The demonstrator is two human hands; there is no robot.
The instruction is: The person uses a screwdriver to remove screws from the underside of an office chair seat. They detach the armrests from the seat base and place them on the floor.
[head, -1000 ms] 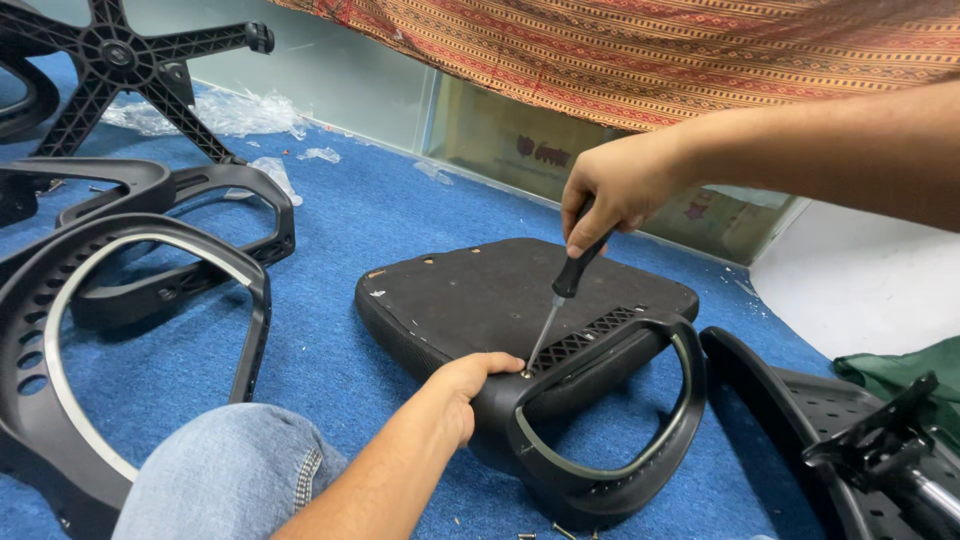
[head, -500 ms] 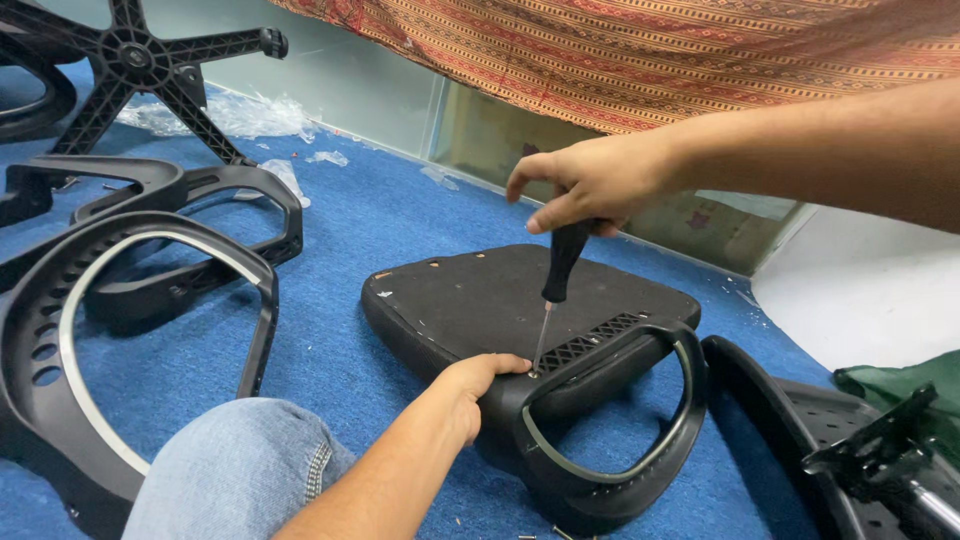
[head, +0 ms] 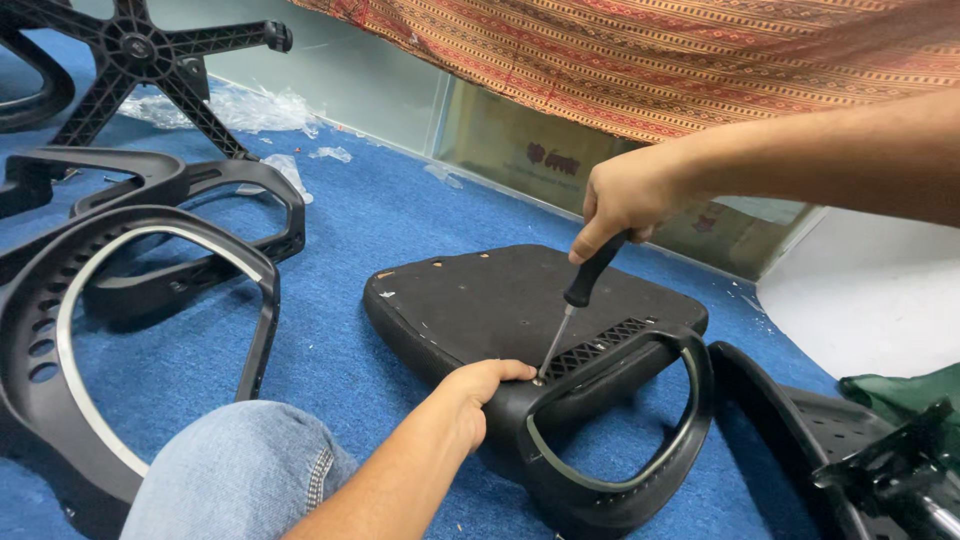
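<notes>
Right hand (head: 622, 200): fingers gripping the screwdriver (head: 580, 290), tip pressing beside the armrest (head: 610, 420). Left hand (head: 470, 395): fingers clasping the armrest against the seat base (head: 480, 295).

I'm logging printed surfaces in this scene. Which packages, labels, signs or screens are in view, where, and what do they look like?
Cardboard panel: leaning against the wall under the striped cloth, behind the right hand; flat, tan-brown, with a small dark red printed mark.
No screens or signs visible.
</notes>
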